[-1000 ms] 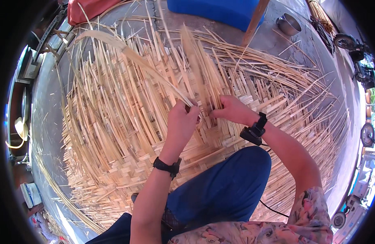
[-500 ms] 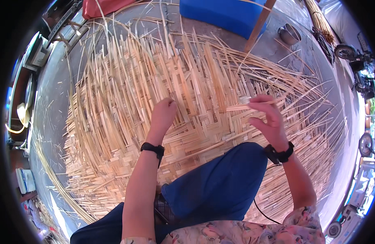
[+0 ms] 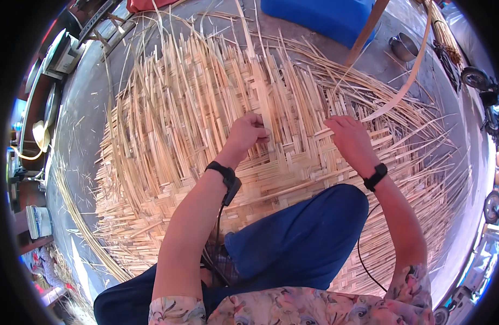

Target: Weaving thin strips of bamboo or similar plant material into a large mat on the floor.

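Observation:
A large half-woven mat of pale split-bamboo strips [image 3: 168, 179] spreads on the floor in front of me and under my legs. My left hand [image 3: 248, 135] is closed in a pinch on an upright bamboo strip [image 3: 264, 103] near the middle of the weave. To its right, my right hand [image 3: 351, 142] is palm down, its fingers bent over a strip at the open edge of the weaving. A long, curved bamboo strip [image 3: 404, 89] runs from behind this hand up toward the far right. My right thumb is mostly hidden.
Loose strips [image 3: 358, 81] fan out along the far right edge. Beyond the mat are a blue container [image 3: 320, 19], a wooden post [image 3: 367, 32] and a metal pot [image 3: 404, 47]. A bundle of long strips [image 3: 84, 227] lies at left. A white bucket [image 3: 39, 222] stands farther left.
My left hand has moved right and taken hold of an upright strip. My right hand has turned palm down and its fingers have closed in. A long curved strip now arcs at the right.

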The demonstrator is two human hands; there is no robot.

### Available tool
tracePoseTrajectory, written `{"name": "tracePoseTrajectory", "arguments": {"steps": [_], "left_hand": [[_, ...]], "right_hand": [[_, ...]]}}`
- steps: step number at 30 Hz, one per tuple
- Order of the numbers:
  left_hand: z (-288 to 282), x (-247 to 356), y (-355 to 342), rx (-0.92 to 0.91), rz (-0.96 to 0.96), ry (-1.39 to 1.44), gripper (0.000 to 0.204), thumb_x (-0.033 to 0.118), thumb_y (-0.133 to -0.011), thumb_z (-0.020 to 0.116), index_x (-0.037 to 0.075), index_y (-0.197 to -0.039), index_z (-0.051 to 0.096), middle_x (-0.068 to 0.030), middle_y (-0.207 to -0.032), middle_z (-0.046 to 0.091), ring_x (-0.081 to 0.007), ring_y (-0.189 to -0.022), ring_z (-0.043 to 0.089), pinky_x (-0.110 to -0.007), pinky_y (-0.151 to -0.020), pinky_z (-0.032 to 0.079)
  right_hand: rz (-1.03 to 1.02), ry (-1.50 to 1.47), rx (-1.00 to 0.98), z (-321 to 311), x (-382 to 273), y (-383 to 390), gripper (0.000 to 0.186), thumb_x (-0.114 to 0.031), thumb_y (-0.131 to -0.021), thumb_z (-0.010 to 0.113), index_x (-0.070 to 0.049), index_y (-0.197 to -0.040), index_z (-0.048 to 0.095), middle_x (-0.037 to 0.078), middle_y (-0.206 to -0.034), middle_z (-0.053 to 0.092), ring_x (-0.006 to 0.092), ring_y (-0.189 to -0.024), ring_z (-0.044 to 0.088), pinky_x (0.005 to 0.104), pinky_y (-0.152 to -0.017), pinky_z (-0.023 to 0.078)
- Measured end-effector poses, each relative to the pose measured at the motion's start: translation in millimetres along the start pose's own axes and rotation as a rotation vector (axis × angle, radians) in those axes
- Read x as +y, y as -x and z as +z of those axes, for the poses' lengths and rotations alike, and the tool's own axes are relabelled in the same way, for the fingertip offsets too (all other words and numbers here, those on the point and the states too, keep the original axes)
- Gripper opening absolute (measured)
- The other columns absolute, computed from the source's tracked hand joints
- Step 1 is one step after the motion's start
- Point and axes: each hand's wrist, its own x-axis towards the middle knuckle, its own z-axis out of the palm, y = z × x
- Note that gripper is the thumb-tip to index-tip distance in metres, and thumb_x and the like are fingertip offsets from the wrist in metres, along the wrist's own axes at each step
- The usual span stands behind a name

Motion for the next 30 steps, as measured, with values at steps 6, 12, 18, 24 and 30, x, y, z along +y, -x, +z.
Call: {"name": "tracePoseTrajectory", "arguments": {"steps": [6,12,18,24,30], "left_hand": [[-2.6,7.9,21.4,0.060,-0.163,0.445,0.023,0.003,-0.094,0.058,-0.005,-0.115,0.060,-0.0122,-0.096,0.069,-0.0197,-0.085,0.068,-0.029,-0.073,0.060],[-5.0,7.2,5.6,-0.173,0.138,-0.703,0.024,0.006,-0.085,0.063,-0.003,-0.107,0.068,-0.0161,-0.095,0.072,-0.0255,-0.085,0.068,-0.036,-0.075,0.054],[-4.0,3.3,10.8,-0.263,0.018,-0.874,0.029,0.009,-0.076,0.068,-0.005,-0.101,0.068,-0.0186,-0.096,0.070,-0.0329,-0.089,0.067,-0.038,-0.080,0.053],[-0.7,6.4,18.0,-0.214,0.115,-0.809,0.030,0.011,-0.076,0.069,-0.002,-0.104,0.068,-0.0182,-0.096,0.069,-0.0301,-0.090,0.068,-0.037,-0.081,0.053],[-2.0,3.9,16.8,-0.273,0.050,-0.759,0.027,0.010,-0.075,0.069,-0.001,-0.100,0.070,-0.0188,-0.092,0.070,-0.0300,-0.086,0.069,-0.037,-0.079,0.053]], "right_hand": [[-0.186,-0.097,-0.432,17.2,49.6,-21.4,0.009,-0.017,-0.084,0.066,-0.014,-0.092,0.064,0.004,-0.086,0.059,0.0279,-0.090,0.060,0.0414,-0.079,0.049],[0.003,-0.436,-0.400,7.5,53.6,-32.5,0.012,-0.019,-0.087,0.066,-0.008,-0.093,0.066,0.008,-0.089,0.065,0.0309,-0.083,0.062,0.0395,-0.072,0.049],[0.103,-0.592,-0.681,-1.7,56.7,-49.2,0.014,-0.015,-0.086,0.066,-0.004,-0.094,0.063,0.011,-0.082,0.064,0.0285,-0.078,0.062,0.0377,-0.072,0.048],[0.220,-0.704,-0.843,-1.0,58.1,-60.5,0.012,-0.016,-0.089,0.064,-0.004,-0.090,0.061,0.006,-0.079,0.066,0.0164,-0.069,0.062,0.0329,-0.067,0.052],[0.322,-0.709,-0.904,8.2,52.8,-51.1,0.017,-0.020,-0.085,0.068,-0.006,-0.087,0.060,0.009,-0.078,0.067,0.0199,-0.070,0.067,0.0344,-0.062,0.050]]}}
